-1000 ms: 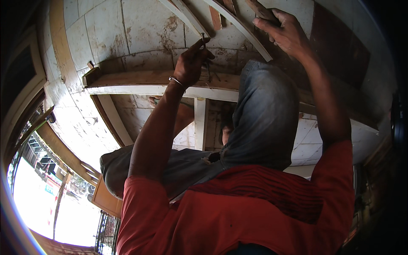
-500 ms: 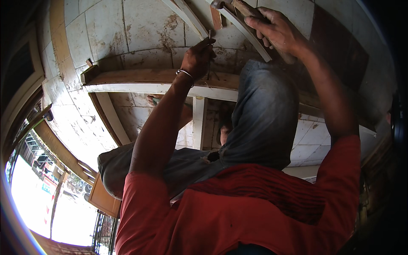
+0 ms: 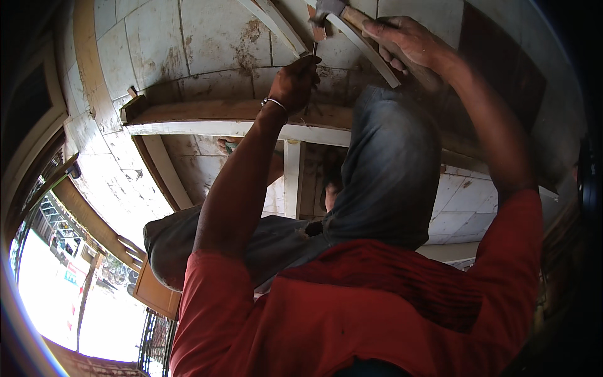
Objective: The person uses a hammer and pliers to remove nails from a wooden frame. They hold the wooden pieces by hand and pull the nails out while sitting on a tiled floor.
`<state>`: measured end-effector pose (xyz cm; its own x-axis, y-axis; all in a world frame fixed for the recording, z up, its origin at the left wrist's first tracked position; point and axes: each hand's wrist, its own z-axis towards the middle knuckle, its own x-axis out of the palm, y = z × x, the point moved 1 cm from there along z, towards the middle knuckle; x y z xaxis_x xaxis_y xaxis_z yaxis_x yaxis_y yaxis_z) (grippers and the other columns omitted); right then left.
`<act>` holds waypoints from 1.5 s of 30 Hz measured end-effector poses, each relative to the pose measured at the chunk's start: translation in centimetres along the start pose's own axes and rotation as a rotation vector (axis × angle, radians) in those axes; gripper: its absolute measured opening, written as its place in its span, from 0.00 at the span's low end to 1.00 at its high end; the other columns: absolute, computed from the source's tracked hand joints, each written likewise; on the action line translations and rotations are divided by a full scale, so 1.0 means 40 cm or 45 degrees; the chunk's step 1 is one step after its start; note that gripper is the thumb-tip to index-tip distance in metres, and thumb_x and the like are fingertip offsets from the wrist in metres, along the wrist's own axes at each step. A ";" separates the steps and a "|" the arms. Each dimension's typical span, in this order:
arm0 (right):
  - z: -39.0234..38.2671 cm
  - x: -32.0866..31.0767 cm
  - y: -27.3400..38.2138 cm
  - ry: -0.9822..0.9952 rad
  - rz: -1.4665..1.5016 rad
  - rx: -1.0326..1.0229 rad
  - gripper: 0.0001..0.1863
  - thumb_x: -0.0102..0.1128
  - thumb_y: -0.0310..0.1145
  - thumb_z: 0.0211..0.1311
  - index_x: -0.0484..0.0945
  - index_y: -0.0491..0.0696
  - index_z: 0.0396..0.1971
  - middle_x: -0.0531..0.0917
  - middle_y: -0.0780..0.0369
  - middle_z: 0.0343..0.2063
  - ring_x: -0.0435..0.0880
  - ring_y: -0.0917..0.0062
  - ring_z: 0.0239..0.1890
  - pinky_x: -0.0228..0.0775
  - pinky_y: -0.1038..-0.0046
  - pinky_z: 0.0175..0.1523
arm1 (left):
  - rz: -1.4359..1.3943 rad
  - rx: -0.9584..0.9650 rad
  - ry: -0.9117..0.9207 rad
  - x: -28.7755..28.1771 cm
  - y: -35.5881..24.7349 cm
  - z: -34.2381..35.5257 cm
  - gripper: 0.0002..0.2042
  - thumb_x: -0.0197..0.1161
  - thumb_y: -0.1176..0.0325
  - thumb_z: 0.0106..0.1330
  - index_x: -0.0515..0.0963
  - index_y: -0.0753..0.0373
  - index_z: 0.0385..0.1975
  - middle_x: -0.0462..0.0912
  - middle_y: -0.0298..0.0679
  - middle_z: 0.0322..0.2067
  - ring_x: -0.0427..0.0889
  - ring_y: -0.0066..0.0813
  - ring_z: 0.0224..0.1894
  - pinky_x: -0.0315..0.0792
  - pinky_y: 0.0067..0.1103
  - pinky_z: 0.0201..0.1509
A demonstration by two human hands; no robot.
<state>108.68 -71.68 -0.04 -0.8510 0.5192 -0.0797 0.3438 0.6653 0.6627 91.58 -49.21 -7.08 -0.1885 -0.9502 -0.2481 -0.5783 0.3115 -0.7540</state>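
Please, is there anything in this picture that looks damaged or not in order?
Yes: the grey-blue trousers have a ragged, dark hole, so they look torn. The pale tiles beyond the wooden frame carry brown smears and look dirty.

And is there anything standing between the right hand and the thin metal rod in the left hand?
Only the hammer, held by the right hand, reaches into the gap before the thin metal rod. Nothing else visible blocks it; the white wooden strip appears to lie below, on the floor.

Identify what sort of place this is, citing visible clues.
Probably a makeshift woodworking spot: a hammer in the right hand, a wooden frame, and loose wood strips on stained tiles.
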 end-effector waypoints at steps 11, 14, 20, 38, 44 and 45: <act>0.015 -0.035 0.007 -0.204 0.263 -0.120 0.37 0.52 0.66 0.66 0.78 0.41 0.46 0.74 0.67 0.19 0.75 0.85 0.17 0.68 0.79 0.22 | 0.046 -0.028 -0.008 -0.001 -0.016 -0.005 0.17 0.49 0.58 0.74 0.79 0.61 0.51 0.87 0.43 0.31 0.88 0.34 0.37 0.78 0.30 0.44; 0.050 -0.025 -0.038 0.007 -0.002 -0.125 0.37 0.52 0.66 0.66 0.78 0.40 0.48 0.73 0.68 0.17 0.76 0.84 0.18 0.69 0.78 0.23 | 0.159 0.109 -0.009 0.003 0.005 0.007 0.17 0.50 0.58 0.74 0.79 0.61 0.51 0.87 0.43 0.32 0.88 0.34 0.38 0.78 0.29 0.45; 0.039 -0.013 -0.021 -0.171 0.273 -0.003 0.39 0.52 0.68 0.65 0.76 0.41 0.50 0.72 0.68 0.18 0.74 0.85 0.18 0.69 0.77 0.24 | -0.038 -0.071 0.027 -0.003 0.005 0.000 0.17 0.50 0.58 0.74 0.79 0.62 0.51 0.87 0.44 0.32 0.88 0.34 0.37 0.78 0.29 0.45; -0.050 0.024 -0.260 -0.690 -0.597 -0.399 0.32 0.66 0.53 0.60 0.80 0.37 0.48 0.83 0.58 0.27 0.83 0.77 0.29 0.75 0.70 0.35 | -1.008 -0.572 -0.048 0.044 -0.080 0.048 0.24 0.52 0.44 0.72 0.80 0.60 0.47 0.78 0.34 0.23 0.74 0.23 0.21 0.72 0.17 0.29; -0.308 0.123 -0.215 -0.805 -0.084 -0.122 0.27 0.66 0.47 0.60 0.79 0.45 0.54 0.87 0.52 0.40 0.86 0.62 0.41 0.76 0.62 0.48 | -0.713 -0.413 -0.452 0.061 -0.044 0.065 0.22 0.54 0.47 0.71 0.75 0.59 0.22 0.66 0.30 0.15 0.62 0.22 0.16 0.57 0.23 0.22; -0.329 0.150 -0.271 -0.972 -0.195 -0.364 0.26 0.65 0.46 0.61 0.80 0.46 0.54 0.87 0.52 0.40 0.86 0.62 0.40 0.75 0.62 0.47 | -0.604 -0.265 -0.525 0.062 -0.040 0.055 0.24 0.53 0.49 0.72 0.77 0.64 0.22 0.70 0.33 0.16 0.65 0.25 0.18 0.61 0.25 0.25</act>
<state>94.62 -82.84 2.10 -0.3416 0.7235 -0.5999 0.0441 0.6499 0.7587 93.78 -52.06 -7.85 0.4201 -0.8929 -0.1618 -0.6730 -0.1869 -0.7156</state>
